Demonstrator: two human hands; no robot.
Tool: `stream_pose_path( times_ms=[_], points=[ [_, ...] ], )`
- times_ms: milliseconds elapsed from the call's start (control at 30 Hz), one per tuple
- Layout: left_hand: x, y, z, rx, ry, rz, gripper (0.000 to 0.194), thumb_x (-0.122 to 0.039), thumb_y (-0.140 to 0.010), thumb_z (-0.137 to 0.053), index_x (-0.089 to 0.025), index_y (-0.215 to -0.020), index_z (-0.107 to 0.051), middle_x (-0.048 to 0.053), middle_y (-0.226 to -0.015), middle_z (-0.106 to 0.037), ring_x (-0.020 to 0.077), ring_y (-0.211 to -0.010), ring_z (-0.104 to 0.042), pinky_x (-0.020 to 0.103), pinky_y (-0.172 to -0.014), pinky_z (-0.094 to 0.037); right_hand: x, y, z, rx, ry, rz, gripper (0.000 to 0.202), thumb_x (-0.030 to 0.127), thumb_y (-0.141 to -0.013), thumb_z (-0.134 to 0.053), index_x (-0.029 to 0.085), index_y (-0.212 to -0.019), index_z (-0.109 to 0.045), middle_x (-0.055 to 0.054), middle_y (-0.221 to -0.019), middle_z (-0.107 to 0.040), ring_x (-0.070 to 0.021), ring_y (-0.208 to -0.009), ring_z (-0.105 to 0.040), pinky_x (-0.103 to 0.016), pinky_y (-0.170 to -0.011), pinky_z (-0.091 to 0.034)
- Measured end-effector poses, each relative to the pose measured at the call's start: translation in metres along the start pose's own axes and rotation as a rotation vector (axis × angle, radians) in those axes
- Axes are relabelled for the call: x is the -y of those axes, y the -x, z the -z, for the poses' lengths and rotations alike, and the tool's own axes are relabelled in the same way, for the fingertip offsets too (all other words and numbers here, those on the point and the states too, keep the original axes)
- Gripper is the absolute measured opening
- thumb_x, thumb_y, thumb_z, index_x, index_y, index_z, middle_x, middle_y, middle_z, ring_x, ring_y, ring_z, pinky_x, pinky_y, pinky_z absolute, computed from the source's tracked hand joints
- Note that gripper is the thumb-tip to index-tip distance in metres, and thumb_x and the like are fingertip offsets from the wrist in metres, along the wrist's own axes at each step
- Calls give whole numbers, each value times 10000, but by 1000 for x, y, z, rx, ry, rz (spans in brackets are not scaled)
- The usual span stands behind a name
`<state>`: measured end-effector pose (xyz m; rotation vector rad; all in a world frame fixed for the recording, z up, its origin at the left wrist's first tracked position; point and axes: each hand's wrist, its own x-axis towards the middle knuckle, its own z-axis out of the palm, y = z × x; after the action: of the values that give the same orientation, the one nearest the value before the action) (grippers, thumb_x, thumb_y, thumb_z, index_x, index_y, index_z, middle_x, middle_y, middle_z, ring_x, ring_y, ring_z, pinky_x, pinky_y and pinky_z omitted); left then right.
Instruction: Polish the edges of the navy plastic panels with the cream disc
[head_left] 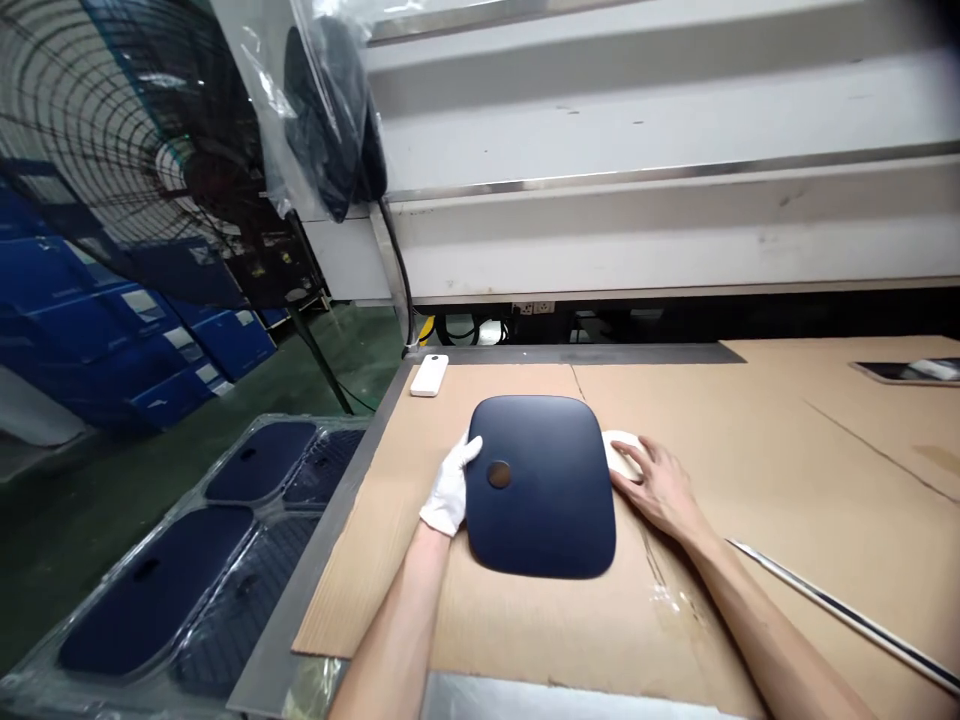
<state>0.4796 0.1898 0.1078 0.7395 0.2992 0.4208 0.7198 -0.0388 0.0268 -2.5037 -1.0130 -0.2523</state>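
A dark blue, rounded-square panel with a small round hole near its left side is in front of me over the cardboard. My left hand, in a white glove, grips the panel's left edge with the thumb on its upper face. Just beyond the panel's right edge, my bare right hand has its fingers curled around a white, rounded pad-like piece. Whether that piece touches the panel's edge I cannot tell.
Brown cardboard covers the table. A small white device sits at its back left, a phone-like slab at the far right. A thin strip lies right. Similar panels fill a clear tray beside the table. A fan stands behind.
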Motion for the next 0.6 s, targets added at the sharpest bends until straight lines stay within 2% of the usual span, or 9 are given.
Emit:
stream_pose_path(
  times_ms=[100, 200, 267, 333, 367, 433, 500, 533, 600],
  points=[
    [2, -3, 2, -36, -123, 115, 441, -325, -836, -712, -171, -1246, -656, 113, -1260, -705, 254, -1088, -682, 392, -1007, -509, 5, -2, 5, 8, 8, 2, 565, 617, -926, -461, 275, -1351, -606, -173, -1433, -472, -372, -1312, -474, -532, -1063, -405],
    [3, -7, -2, 46, -271, 142, 485, -222, -788, -751, -179, -1260, -648, 117, -1299, -684, 242, -1103, -671, 352, -1004, -492, 12, -3, 9, -3, 26, 1, 526, 564, -945, -465, 274, -1363, -601, -171, -1442, -478, -367, -1309, -479, -527, -1085, -380],
    [3, -4, -13, 76, -298, 136, 497, -200, -772, -757, -189, -1257, -648, 110, -1307, -678, 233, -1110, -662, 336, -1000, -484, 15, -3, 10, -10, 34, 2, 490, 511, -964, -440, 275, -1361, -604, -168, -1447, -485, -356, -1322, -473, -524, -1095, -371],
    [1, 12, -28, 40, -278, 121, 412, -205, -772, -748, -192, -1177, -676, 88, -1184, -725, 208, -1012, -682, 317, -923, -511, 13, -5, 11, -10, 25, 4, 484, 502, -974, -415, 270, -1347, -617, -168, -1446, -497, -350, -1329, -474, -528, -1098, -371],
    [-1, 28, -34, 5, -266, 109, 316, -219, -782, -735, -187, -1094, -695, 69, -1050, -749, 185, -907, -688, 298, -849, -523, 11, -6, 12, -9, 10, 6, 499, 519, -973, -406, 259, -1340, -623, -172, -1441, -505, -353, -1323, -483, -532, -1093, -381],
    [-8, 75, -43, -80, -288, 54, 108, -269, -828, -691, -164, -853, -697, 31, -743, -704, 146, -699, -642, 266, -715, -510, 4, -8, 20, -27, -46, 34, 562, 552, -966, -383, 204, -1338, -620, -195, -1409, -534, -363, -1285, -519, -532, -1070, -415],
    [-16, 141, -42, -193, -375, -38, 270, -315, -861, -660, -148, -649, -639, 43, -610, -644, 153, -658, -625, 275, -714, -508, 2, -8, 31, -98, -124, 84, 632, 564, -956, -355, 123, -1335, -604, -233, -1361, -562, -376, -1239, -553, -534, -1042, -451],
    [-21, 177, -37, -287, -410, -86, 305, -331, -867, -652, -146, -625, -638, 65, -622, -660, 178, -691, -645, 307, -769, -523, 6, -5, 37, -155, -159, 111, 658, 571, -954, -333, 101, -1330, -599, -248, -1346, -569, -388, -1246, -548, -547, -1039, -455],
    [-29, 251, -23, -596, -306, -146, 184, -352, -790, -704, -168, -785, -715, 83, -668, -709, 229, -673, -669, 379, -735, -557, 26, 13, 45, -244, -242, 160, 658, 583, -943, -342, 137, -1373, -565, -233, -1354, -572, -399, -1229, -562, -571, -1008, -478]
  ],
)
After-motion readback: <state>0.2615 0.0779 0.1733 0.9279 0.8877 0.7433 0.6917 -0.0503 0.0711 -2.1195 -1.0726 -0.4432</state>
